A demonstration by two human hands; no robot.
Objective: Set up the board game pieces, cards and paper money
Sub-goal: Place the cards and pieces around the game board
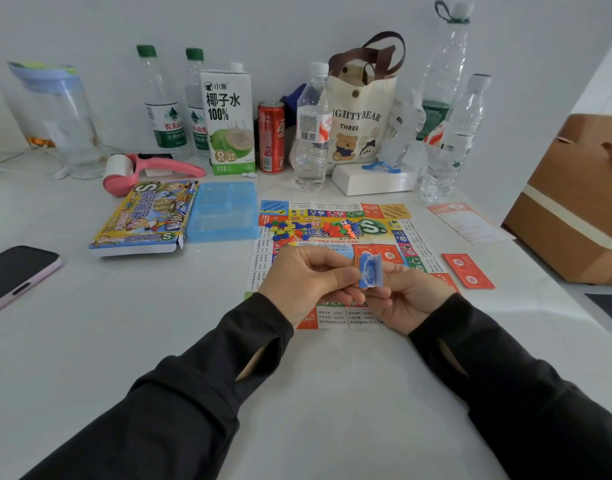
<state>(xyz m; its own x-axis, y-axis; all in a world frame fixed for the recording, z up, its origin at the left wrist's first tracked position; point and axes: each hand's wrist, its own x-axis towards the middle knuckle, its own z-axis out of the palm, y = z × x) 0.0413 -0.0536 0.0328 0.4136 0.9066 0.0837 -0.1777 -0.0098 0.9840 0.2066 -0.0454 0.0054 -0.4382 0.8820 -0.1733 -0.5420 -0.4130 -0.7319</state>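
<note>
A colourful paper game board (335,216) lies flat on the white table. Small plastic pieces (299,229) in several colours are heaped on its middle. Above the board's near part, my left hand (306,280) and my right hand (406,299) meet and together pinch a small stack of cards (368,270), blue on the front and orange behind. A red paper note (468,270) lies to the right of the board, and another orange one (375,252) rests on the board behind my hands.
The game box (146,218) and a blue plastic tray (224,211) lie left of the board. Bottles, a carton (228,119), a can (271,136), a tote bag (361,116) and a white box stand behind. A phone (15,275) lies at left, a cardboard box (574,202) at right.
</note>
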